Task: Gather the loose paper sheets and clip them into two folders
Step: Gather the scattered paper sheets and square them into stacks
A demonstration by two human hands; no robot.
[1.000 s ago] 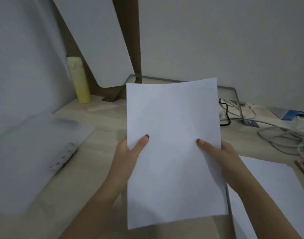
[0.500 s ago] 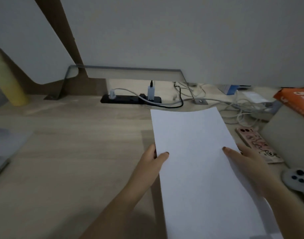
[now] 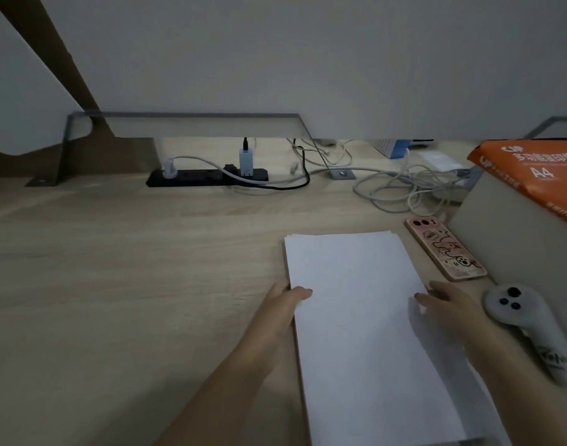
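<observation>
- Just right of the middle, the paper sheets lay lengthwise on the pale wooden counter, their far edges slightly fanned so that more than 1 sheet showed.
- The left hand gripped the stack's left edge, thumb on top and the other fingers hidden beneath.
- The right hand pinched the right edge the same way, thumb lying on the top sheet.
- Whether the near end of the stack rested on the counter or was lifted clear could not be told.
- A phone in a pink cartoon case lay just beside the stack's far right corner.
- A white controller lay near the right hand.
- An orange ream of A4 paper sat on a grey box at the right.
- A black power strip and a tangle of cables lay along the back.
</observation>
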